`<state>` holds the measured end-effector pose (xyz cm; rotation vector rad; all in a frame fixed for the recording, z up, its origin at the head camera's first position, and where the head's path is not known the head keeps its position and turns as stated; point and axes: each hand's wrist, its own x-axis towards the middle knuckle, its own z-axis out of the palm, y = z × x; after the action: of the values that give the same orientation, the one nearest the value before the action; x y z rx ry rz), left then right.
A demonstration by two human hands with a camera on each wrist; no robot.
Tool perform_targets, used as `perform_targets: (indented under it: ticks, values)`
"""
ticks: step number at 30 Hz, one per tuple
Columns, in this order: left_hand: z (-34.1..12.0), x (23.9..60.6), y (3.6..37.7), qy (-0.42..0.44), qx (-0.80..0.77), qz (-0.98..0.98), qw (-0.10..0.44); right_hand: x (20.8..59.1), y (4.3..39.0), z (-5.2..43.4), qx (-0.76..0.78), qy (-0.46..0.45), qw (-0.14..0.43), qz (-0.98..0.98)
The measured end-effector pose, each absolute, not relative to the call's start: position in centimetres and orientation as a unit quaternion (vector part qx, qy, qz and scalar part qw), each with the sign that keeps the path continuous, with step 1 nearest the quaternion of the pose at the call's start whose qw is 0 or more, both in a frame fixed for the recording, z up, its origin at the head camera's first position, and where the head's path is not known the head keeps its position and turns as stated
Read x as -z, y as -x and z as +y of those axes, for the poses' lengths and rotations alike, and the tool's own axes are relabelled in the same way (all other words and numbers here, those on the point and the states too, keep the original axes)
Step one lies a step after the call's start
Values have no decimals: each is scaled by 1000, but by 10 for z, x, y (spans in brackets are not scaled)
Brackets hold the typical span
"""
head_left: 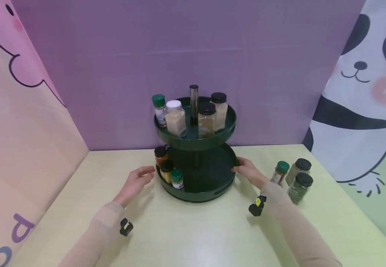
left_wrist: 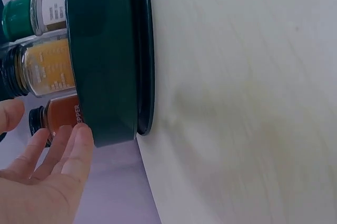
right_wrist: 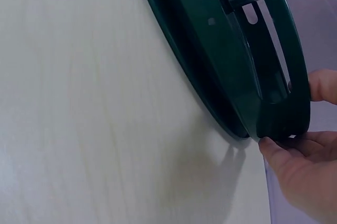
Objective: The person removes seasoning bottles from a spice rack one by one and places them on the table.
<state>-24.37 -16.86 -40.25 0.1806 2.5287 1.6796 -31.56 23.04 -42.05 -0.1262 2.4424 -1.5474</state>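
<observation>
Green two-tier spice rack (head_left: 196,185) stands on a pale table (head_left: 193,230), at the centre near the purple back wall. The right hand (head_left: 248,172) grasps the lower tray's right rim, thumb over the edge. The left hand (head_left: 136,183) hovers relaxed, fingers loose, just left of the lower tray, beside three jars (head_left: 167,170) in it. Three more jars (head_left: 294,178) stand right of the rack.
</observation>
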Motion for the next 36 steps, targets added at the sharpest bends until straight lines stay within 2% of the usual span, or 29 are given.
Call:
perform_targets:
  ticks: [10,21,28,36]
  values:
    - [-172,393,273,-39,-558,828,26,419,316,228,540,44,124,831]
    - [-178,387,307,-47,-524,847,72,426,317,225,533,42,110,838]
    - [-168,391,322,-85,-521,845,92,427,315,226,534,46,105,838]
    - [-157,401,337,-132,-493,858,56,424,315,229,532,42,105,839]
